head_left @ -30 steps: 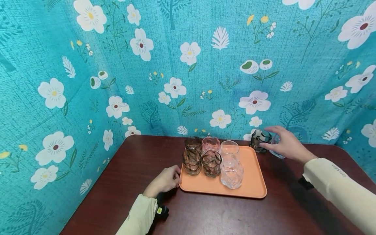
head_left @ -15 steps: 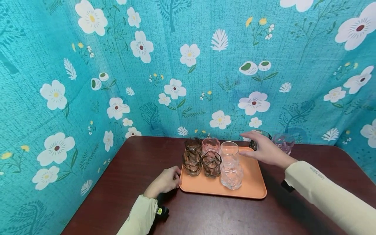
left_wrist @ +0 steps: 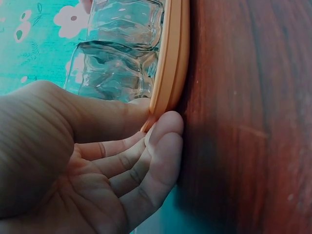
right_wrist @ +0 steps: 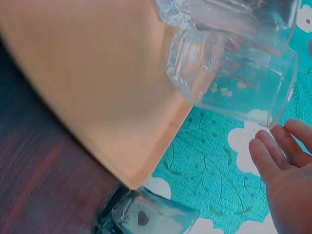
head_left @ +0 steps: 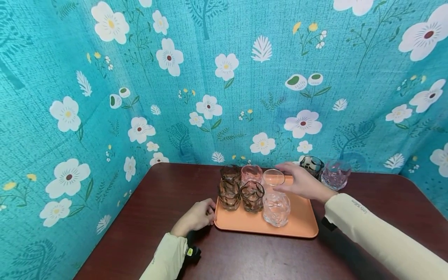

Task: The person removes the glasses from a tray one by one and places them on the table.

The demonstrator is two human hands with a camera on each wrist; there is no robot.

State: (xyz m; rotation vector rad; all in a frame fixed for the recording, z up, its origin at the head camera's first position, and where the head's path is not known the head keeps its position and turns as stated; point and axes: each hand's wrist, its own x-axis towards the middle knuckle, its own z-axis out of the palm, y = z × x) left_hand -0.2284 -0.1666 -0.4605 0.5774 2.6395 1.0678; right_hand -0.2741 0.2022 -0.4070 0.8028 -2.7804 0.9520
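We pinch the orange tray (head_left: 301, 219) with our left hand (head_left: 196, 215), brown glasses (head_left: 251, 197) just right of that grip; our right hand (head_left: 303, 182), its grip spread apart, is just beside the clear smooth glass (head_left: 271, 180), the purplish glass (head_left: 336, 175) right of that hand

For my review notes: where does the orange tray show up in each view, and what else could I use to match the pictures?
Head: the orange tray is just right of centre, lower half, under the glasses.
Left wrist: only its edge, upper middle, running down to the left hand.
Right wrist: large at upper left, one corner pointing down.
Shared landmark: the blue flowered cloth.
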